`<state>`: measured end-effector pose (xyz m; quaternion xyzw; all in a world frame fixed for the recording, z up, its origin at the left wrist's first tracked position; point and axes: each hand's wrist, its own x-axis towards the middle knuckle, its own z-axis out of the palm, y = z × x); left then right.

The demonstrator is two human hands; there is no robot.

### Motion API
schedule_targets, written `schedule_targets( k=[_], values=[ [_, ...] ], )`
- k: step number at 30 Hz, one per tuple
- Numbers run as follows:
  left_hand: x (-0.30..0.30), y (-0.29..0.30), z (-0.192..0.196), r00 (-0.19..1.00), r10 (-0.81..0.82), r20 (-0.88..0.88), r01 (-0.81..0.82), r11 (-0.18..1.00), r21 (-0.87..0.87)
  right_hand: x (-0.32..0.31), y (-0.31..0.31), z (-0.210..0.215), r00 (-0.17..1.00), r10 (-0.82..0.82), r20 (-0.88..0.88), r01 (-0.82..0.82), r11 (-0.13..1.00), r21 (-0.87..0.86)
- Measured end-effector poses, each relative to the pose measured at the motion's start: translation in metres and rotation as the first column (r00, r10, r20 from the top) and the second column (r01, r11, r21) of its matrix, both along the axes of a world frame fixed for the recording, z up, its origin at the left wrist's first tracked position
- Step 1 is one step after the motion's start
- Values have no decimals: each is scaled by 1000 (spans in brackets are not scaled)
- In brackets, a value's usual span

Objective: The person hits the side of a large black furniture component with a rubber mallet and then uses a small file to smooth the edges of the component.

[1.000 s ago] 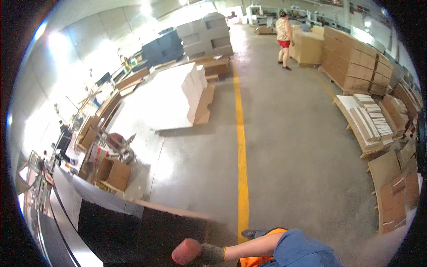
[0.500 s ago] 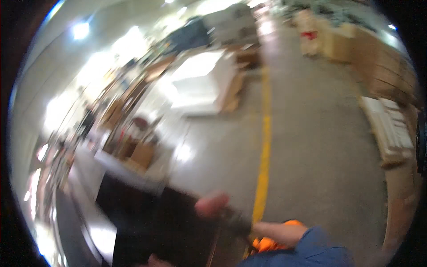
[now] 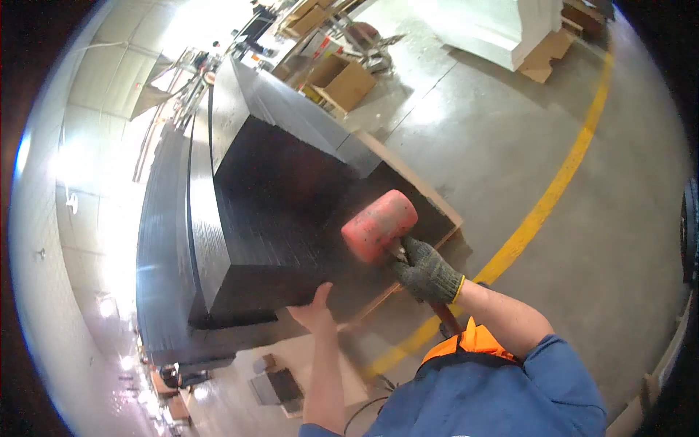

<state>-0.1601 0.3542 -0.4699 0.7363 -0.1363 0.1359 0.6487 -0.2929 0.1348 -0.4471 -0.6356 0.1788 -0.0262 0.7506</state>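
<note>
My right hand, in a dark knitted glove with a yellow cuff edge, is closed round the handle of a mallet. The mallet has a scuffed red cylindrical head, held up in front of the black stack's face. My bare left hand has its thumb apart from its fingers and holds nothing. It is at the near lower edge of a tall stack of thin black sheets; whether the fingertips touch the sheets I cannot tell.
The stack stands over a wooden board or pallet. Cardboard boxes lie beyond it, with a large white wrapped block at the far right. A yellow floor line curves along the right. Another flat board lies below my left arm.
The view has swung left and down toward the black stack. The mallet, blurred before, now shows clearly in my right hand. My left hand has come further into view beside the stack.
</note>
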Motion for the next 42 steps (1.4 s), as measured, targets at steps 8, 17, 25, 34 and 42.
schedule_targets(
  k=[8, 17, 25, 34, 42],
  values=[
    [-7, -6, 2, 995, 74, -68, -65, 991, 116, 36, 20, -51, 926, -124, 358, 240, 923, -300],
    [10, 6, 19, 999, 17, 46, -13, 996, -87, 49, 20, -48, 929, -112, 353, 277, 844, -459],
    [13, 12, 13, 989, 83, 123, -80, 996, -30, 50, 32, -33, 945, -17, 326, 209, 799, -564],
    [11, 3, 13, 978, 170, 118, -170, 985, -11, 54, 30, -28, 901, -55, 430, 322, 749, -579],
    [9, 6, 14, 991, 128, 44, -123, 988, -95, 60, 27, -39, 938, -69, 340, 276, 742, -611]
  ],
)
